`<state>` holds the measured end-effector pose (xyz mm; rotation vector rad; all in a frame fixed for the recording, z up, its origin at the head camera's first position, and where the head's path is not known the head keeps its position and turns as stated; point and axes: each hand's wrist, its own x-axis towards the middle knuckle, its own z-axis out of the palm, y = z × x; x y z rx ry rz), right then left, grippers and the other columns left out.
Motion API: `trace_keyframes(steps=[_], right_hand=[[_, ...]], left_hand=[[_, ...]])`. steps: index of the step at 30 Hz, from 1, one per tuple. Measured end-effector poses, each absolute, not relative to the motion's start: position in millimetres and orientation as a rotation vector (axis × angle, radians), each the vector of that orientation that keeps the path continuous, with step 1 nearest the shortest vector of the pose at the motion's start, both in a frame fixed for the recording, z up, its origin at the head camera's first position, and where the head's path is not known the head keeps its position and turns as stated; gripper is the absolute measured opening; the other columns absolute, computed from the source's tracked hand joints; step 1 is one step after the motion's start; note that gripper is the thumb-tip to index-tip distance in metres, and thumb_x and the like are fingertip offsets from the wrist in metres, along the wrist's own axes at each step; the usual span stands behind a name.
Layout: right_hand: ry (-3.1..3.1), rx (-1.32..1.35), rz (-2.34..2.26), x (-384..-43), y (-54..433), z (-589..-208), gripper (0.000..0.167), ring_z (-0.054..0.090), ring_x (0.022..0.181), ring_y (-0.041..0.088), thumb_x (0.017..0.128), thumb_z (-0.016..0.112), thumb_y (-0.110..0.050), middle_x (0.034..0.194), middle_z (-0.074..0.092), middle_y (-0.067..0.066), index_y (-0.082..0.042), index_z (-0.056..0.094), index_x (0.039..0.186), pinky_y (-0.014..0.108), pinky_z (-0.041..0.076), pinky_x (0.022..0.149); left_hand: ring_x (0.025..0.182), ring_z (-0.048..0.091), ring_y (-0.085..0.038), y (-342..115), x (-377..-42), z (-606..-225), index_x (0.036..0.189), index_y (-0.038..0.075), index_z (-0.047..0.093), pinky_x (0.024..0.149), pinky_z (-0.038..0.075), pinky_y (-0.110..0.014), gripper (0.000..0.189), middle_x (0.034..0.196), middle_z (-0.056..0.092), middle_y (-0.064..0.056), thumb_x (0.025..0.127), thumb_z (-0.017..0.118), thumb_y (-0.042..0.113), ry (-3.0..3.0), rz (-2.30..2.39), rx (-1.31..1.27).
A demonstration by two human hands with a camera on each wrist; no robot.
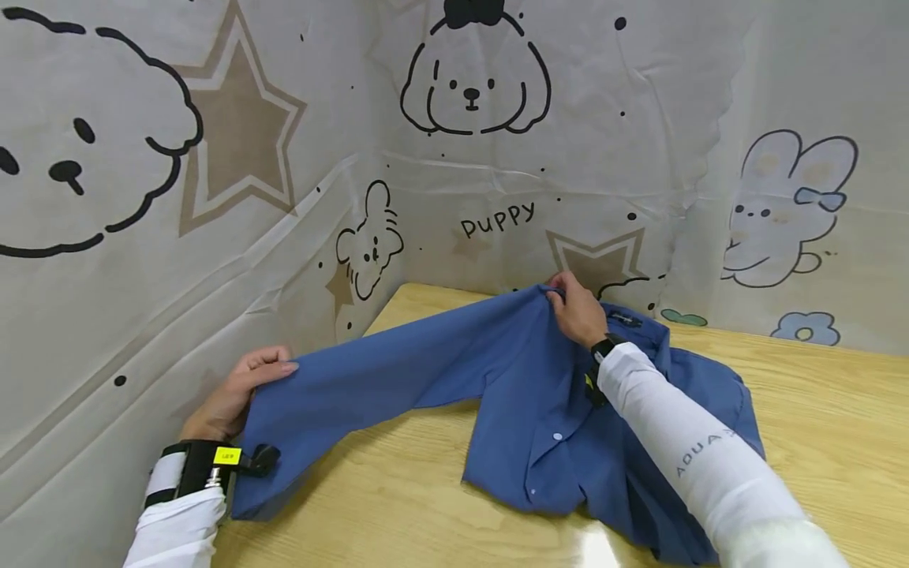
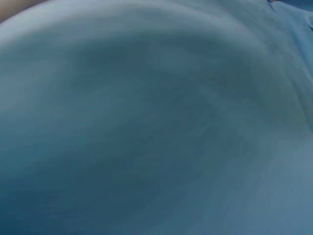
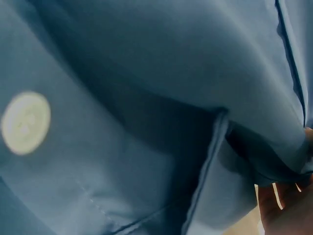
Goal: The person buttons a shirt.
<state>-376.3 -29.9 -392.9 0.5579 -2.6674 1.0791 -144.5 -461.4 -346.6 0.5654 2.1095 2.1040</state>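
A blue button-up shirt [image 1: 525, 426] lies on the wooden table, its collar toward the back and one sleeve [image 1: 369, 379] drawn out to the left. My left hand [image 1: 237, 386] pinches the sleeve's far end between thumb and fingers. At the shoulder seam, my right hand [image 1: 578, 312] grips the cloth, lifting it into a peak. In the right wrist view a white button [image 3: 26, 122] shows on the shirt front, with fingers [image 3: 288, 208] under the cloth at lower right. Blurred blue cloth [image 2: 156, 127] fills nearly all of the left wrist view.
The light wooden table [image 1: 838, 426] stretches out to the right and front. Behind and to the left hangs a pale sheet [image 1: 440, 181] printed with cartoon animals and stars, meeting the table's edges. The shirt's other side lies bunched under my right forearm.
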Motion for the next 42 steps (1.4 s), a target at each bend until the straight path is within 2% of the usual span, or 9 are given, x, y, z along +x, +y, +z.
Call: trace_keyframes(steps=[7,13,20,26,30,32,37,39,42], right_hand=[[-2.711,0.51,0.922,-392.2,-28.5,-393.2,0.019,0.06,0.094,0.041,0.1,0.05,-0.019,0.112,0.062,0.023,-0.006,0.049,0.113,0.055,0.042,0.08],[-2.754,0.477,0.912,-397.4,-37.7,-394.0,0.021,0.059,0.097,0.044,0.1,0.049,-0.018,0.114,0.061,0.025,-0.005,0.049,0.116,0.056,0.042,0.083],[-2.769,0.471,0.898,-403.6,-42.5,-406.0,0.02,0.059,0.096,0.045,0.099,0.051,-0.018,0.111,0.061,0.027,-0.005,0.048,0.114,0.057,0.042,0.081],[-2.745,0.487,0.883,-410.4,-49.1,-407.2,0.02,0.059,0.095,0.044,0.1,0.05,-0.019,0.109,0.061,0.027,-0.005,0.05,0.114,0.056,0.042,0.081],[-2.721,0.49,0.867,-414.1,-49.7,-407.5,0.019,0.059,0.093,0.045,0.099,0.05,-0.018,0.106,0.062,0.027,-0.005,0.05,0.113,0.057,0.042,0.079],[-2.719,0.483,0.85,-415.7,-50.2,-409.7,0.018,0.059,0.091,0.046,0.099,0.05,-0.017,0.104,0.062,0.028,-0.004,0.051,0.112,0.057,0.042,0.078],[-2.735,0.435,0.815,-417.8,-60.0,-420.7,0.025,0.052,0.102,0.048,0.098,0.053,-0.017,0.113,0.057,0.029,0.0,0.053,0.116,0.059,0.04,0.085],[-2.742,0.455,0.824,-415.7,-69.0,-425.3,0.031,0.045,0.111,0.049,0.097,0.053,-0.017,0.12,0.052,0.03,0.002,0.053,0.121,0.059,0.036,0.091],[-2.741,0.584,0.834,-409.3,-86.3,-429.6,0.036,0.038,0.117,0.048,0.096,0.052,-0.018,0.126,0.046,0.029,0.004,0.053,0.124,0.057,0.032,0.096]], left_hand=[[0.061,0.048,-0.009,-466.4,-146.1,-358.6,0.073,0.012,0.055,0.055,0.04,-0.023,0.03,0.065,0.046,0.007,0.099,0.054,0.027,2.332,1.647,0.079],[0.052,0.048,-0.006,-482.9,-131.6,-371.0,0.065,0.011,0.058,0.051,0.04,-0.02,0.036,0.055,0.045,0.008,0.096,0.059,0.029,2.343,1.435,0.032],[0.056,0.055,-0.01,-489.9,-127.6,-386.5,0.074,0.012,0.059,0.052,0.044,-0.024,0.038,0.063,0.054,0.004,0.101,0.047,0.036,2.283,1.601,-0.058],[0.084,0.062,-0.016,-487.6,-118.8,-369.7,0.111,0.003,0.063,0.071,0.05,-0.028,0.043,0.098,0.064,-0.007,0.104,0.037,0.037,2.2,1.648,-0.002],[0.108,0.053,-0.01,-483.3,-113.6,-357.4,0.141,-0.006,0.039,0.089,0.043,-0.024,0.056,0.133,0.05,-0.014,0.104,0.039,0.036,2.321,1.648,-0.023],[0.104,0.052,-0.009,-481.0,-116.2,-361.2,0.136,-0.009,0.043,0.086,0.042,-0.023,0.054,0.129,0.051,-0.016,0.103,0.041,0.034,2.408,1.635,-0.057],[0.077,0.056,-0.019,-474.0,-133.6,-397.9,0.102,-0.006,0.056,0.069,0.044,-0.033,0.024,0.086,0.058,-0.009,0.099,0.052,0.017,2.944,1.174,-0.048],[0.082,0.059,-0.026,-469.6,-137.0,-412.5,0.106,-0.005,0.057,0.073,0.047,-0.04,0.019,0.089,0.061,-0.012,0.094,0.057,0.009,3.125,0.925,-0.027],[0.102,0.056,-0.037,-463.2,-135.5,-425.3,0.118,-0.003,0.058,0.086,0.044,-0.05,0.034,0.109,0.061,-0.019,0.086,0.066,0.004,3.258,0.692,0.031]])
